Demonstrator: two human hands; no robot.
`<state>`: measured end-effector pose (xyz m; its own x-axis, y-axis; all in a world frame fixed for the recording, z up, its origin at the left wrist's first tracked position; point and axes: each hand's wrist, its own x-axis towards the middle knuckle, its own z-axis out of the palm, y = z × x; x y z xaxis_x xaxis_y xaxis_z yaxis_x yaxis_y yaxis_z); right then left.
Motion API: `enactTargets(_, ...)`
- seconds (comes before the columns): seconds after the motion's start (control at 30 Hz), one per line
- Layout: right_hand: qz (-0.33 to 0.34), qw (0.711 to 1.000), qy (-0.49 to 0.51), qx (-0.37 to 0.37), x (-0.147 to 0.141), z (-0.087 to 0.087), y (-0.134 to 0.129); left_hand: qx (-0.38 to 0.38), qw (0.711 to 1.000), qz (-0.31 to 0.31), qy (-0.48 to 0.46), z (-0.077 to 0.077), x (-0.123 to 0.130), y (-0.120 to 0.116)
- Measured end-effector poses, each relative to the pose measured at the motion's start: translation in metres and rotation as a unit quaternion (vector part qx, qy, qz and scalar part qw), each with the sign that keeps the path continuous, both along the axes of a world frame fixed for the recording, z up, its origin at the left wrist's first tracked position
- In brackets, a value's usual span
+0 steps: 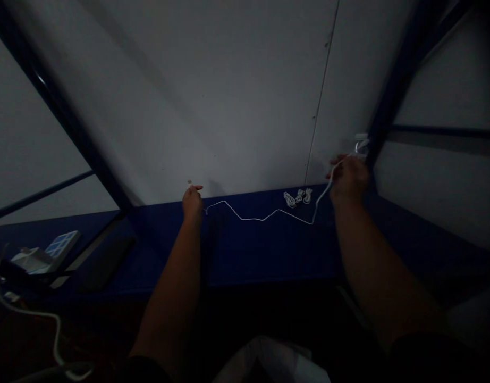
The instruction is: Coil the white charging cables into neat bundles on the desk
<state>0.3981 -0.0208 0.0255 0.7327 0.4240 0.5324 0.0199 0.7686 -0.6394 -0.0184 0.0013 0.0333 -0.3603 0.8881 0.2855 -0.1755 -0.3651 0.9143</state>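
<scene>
So a thin white cable (253, 218) is strung loosely between two hands, all kinked, in front of the blue worktop (269, 255); whether it's touching down can't be told. At 9 o'clock one end is pinched in the left hand (193, 202), a small pale tip poking up past the fingers. At 3 o'clock it's pinched between thumb and fingers of the right hand (349, 178). Some white bits (362, 142) are seen just off that hand's 1 o'clock; whether they're gripped too can't be told. Three coiled bundles (297, 197) are parked at its 8 o'clock, by the wall (229, 106).
</scene>
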Motion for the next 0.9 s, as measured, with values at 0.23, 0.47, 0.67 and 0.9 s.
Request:
enactTargets(0.23,0.287,0.909,-0.261,-0.154,-0.127,-0.026,-0.007,-0.028,0.976,-0.211,0.047,-0.013,0.056,-0.019)
enactTargets(0.47,0.251,0.816,-0.456,-0.253,-0.16,-0.048,-0.014,0.106,0.928,-0.233,0.271,-0.014,0.065,-0.032)
enactTargets(0.67,0.228,0.821,-0.47,-0.23,-0.16,-0.042,-0.018,0.075,0.911,-0.287,0.288,-0.02,0.075,-0.033)
enactTargets(0.9,0.317,0.842,-0.341,-0.272,-0.156,-0.046,-0.011,0.074,0.935,-0.171,0.302,-0.027,0.074,-0.028)
